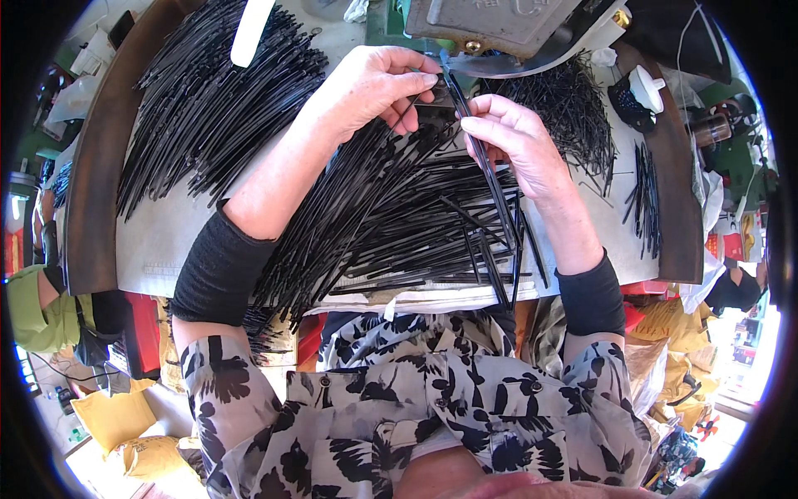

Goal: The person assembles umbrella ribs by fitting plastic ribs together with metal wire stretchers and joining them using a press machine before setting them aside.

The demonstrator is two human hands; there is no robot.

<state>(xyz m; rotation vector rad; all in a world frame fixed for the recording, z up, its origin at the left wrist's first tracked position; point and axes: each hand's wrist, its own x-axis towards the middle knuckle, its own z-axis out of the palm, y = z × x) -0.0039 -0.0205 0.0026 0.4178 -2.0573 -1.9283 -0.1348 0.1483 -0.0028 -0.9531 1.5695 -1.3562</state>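
Observation:
My left hand (pixel 362 87) is closed in a pinch beside the front of a grey machine head (pixel 490 21). A thin dark strip shows at its fingertips, though most of it is hidden by the fingers. To its right, my right hand (pixel 522 145) grips a long black strip (pixel 499 200) between thumb and fingers. The strip's upper end reaches the machine, and it slants down toward the table's near edge. Beneath both hands lies a wide heap of similar long black strips (pixel 374 208), some of them crossing one another.
A large bundle of black strips (pixel 224 91) covers the table's far left. Shorter black pieces (pixel 578 116) lie heaped right of the machine, with a small row of strips (pixel 642 200) beyond. Brown raised boards (pixel 93 191) edge the table. A white cloth (pixel 416 301) lines the near edge.

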